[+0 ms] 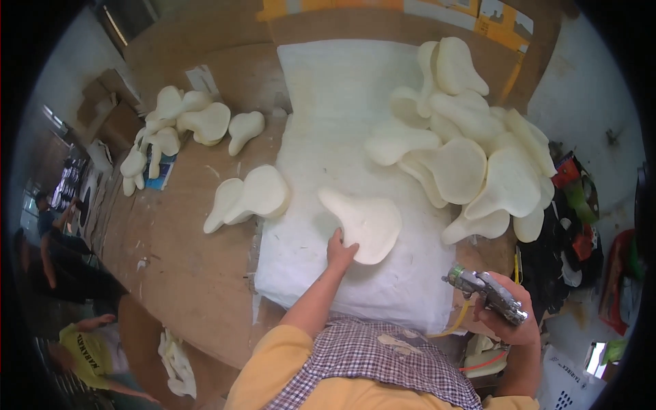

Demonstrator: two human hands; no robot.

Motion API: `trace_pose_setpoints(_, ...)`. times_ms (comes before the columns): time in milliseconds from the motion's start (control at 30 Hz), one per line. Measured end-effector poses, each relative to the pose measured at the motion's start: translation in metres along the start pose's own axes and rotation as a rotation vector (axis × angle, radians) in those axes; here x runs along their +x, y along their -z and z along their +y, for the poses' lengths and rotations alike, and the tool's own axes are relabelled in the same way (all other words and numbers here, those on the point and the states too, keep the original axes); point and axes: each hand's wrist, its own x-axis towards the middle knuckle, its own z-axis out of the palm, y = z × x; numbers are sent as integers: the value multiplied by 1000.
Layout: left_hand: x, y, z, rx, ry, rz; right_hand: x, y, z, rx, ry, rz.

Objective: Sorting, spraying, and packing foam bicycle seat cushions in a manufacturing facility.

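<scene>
My left hand (341, 250) grips the near left edge of a cream foam bicycle saddle pad (371, 224), thumb on top, other fingers mostly hidden. The pad is over a white cloth sheet (342, 102) on the table, its narrow nose pointing far left. At the right, my right hand (512, 314) is wrapped round a metal spray gun (488, 294), which has a yellow hose (462, 318) running down from it. The gun's nozzle points left toward the pad, a short way apart from it.
Many like pads lie in a heap (471, 143) at the right and a smaller pile (184, 116) far left. Two overlapping pads (249, 198) lie left of my hand. Brown cardboard (184, 239) covers the table. Other people (89, 355) are at the left edge.
</scene>
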Motion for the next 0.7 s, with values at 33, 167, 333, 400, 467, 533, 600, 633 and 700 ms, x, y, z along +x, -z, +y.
trace_pose_setpoints(33, 1, 5, -4, 1, 2, 8, 3, 1, 1, 3, 3, -7)
trace_pose_setpoints(167, 15, 59, -27, -29, -84, 35, 9, 12, 14, 44, 47, -50)
trace_pose_setpoints(333, 36, 135, 49, -741, 228, 480, 13, 28, 39, 148, 3, 146)
trace_pose_setpoints(400, 61, 129, 68, -776, 259, 610, 18, 32, 44, 184, -53, 165)
trace_pose_setpoints(467, 101, 103, 62, -198, 38, 506, 20, 34, 46, 194, -48, 174)
trace_pose_setpoints(533, 131, 40, 83, 88, -282, 276, 23, 37, 47, 187, -39, 178)
trace_pose_setpoints(600, 149, -24, 110, 466, -543, 183, 28, 40, 44, 210, -78, 188)
trace_pose_setpoints(633, 151, -55, 131, 451, -571, 153, 29, 43, 43, 213, -91, 204)
trace_pose_setpoints(700, 148, -99, 168, 893, -516, -8, 33, 47, 37, 212, -104, 269)
